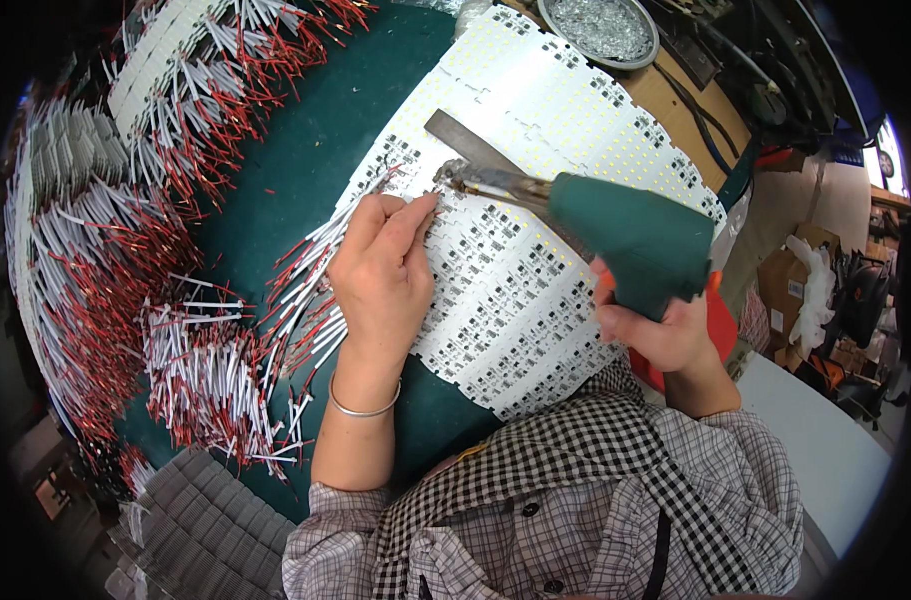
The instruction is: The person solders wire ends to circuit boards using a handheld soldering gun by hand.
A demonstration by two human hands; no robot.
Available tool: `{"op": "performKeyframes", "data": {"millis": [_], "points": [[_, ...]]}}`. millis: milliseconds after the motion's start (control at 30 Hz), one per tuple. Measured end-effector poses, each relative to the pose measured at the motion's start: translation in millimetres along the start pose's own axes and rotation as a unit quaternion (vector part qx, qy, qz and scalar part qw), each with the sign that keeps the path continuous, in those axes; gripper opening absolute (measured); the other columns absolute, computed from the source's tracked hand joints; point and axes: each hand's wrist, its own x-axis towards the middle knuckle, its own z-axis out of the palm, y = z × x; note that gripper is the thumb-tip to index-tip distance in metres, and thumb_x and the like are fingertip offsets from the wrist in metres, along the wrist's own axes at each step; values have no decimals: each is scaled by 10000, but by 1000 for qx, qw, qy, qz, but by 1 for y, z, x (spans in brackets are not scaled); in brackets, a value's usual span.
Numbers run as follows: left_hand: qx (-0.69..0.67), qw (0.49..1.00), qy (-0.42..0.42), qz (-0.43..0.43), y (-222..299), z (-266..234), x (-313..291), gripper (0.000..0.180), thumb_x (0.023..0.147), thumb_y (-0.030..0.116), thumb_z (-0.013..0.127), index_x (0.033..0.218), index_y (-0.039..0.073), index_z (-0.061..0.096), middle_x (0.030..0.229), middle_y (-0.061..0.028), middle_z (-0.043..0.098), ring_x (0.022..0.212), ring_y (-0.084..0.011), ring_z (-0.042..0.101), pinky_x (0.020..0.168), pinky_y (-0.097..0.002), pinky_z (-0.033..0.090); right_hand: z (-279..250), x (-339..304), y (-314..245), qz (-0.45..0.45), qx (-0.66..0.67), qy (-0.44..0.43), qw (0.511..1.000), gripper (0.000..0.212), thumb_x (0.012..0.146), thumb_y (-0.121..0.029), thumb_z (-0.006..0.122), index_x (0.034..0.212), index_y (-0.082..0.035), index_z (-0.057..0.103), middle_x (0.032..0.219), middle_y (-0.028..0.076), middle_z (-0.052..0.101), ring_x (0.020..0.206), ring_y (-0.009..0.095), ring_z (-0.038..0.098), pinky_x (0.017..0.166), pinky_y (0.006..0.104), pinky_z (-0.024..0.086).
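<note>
My right hand (665,335) grips the handle of a green soldering gun (630,230). The gun's metal tip points left over a white sheet of circuit boards (495,310) dotted with small black parts and yellow LEDs. Beside that tip, the fingers of my left hand (385,250) are pinched together above the boards. Whatever they hold is too small to make out. White wires with red ends (310,290) lie along the sheet's left edge, partly under my left hand. A flat metal bar (465,135) lies across the boards, passing beneath the gun.
Dense bundles of wired boards (85,260) fill the left side. A loose wire heap (210,375) sits on the green table mat (305,140). Stacked grey strips (210,520) stand lower left. At the back is a round dish (600,30) of silvery bits; dark pliers (710,140) lie right.
</note>
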Motion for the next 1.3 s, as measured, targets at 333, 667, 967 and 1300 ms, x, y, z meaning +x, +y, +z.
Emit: {"op": "performKeyframes", "data": {"millis": [333, 667, 967, 1300], "points": [[17, 1000, -6, 17, -1, -1, 1, 205, 731, -86, 676, 904, 24, 695, 744, -92, 580, 606, -218, 581, 544, -297, 469, -3, -9, -13, -39, 78, 32, 996, 495, 780, 87, 598, 1255, 66, 461, 1191, 174, 564, 730, 134, 586, 563, 253, 516], [-76, 996, -55, -1, -12, -2, 7, 183, 749, -91, 667, 888, 24, 697, 743, -81, 580, 638, -194, 584, 573, -270, 462, -12, -23, 2, -39, 47, -30, 998, 568, 757, 78, 610, 1288, 51, 411, 1247, 209, 503, 704, 196, 589, 524, 277, 530], [-70, 997, -35, -4, -11, 0, 5, 173, 750, -81, 672, 870, 40, 703, 734, -71, 580, 627, -186, 579, 564, -271, 456, 6, -23, 5, 20, 50, 18, 998, 277, 753, 71, 670, 1009, 12, 582, 854, 45, 631, 747, 115, 603, 677, 261, 506], [-57, 998, -21, 9, -11, 1, 3, 163, 748, -62, 681, 861, 53, 702, 727, -67, 587, 610, -184, 578, 543, -274, 450, 9, -22, 7, 44, 31, 21, 998, 337, 745, 85, 673, 1052, 12, 554, 858, 41, 624, 774, 111, 604, 695, 257, 506]]}}
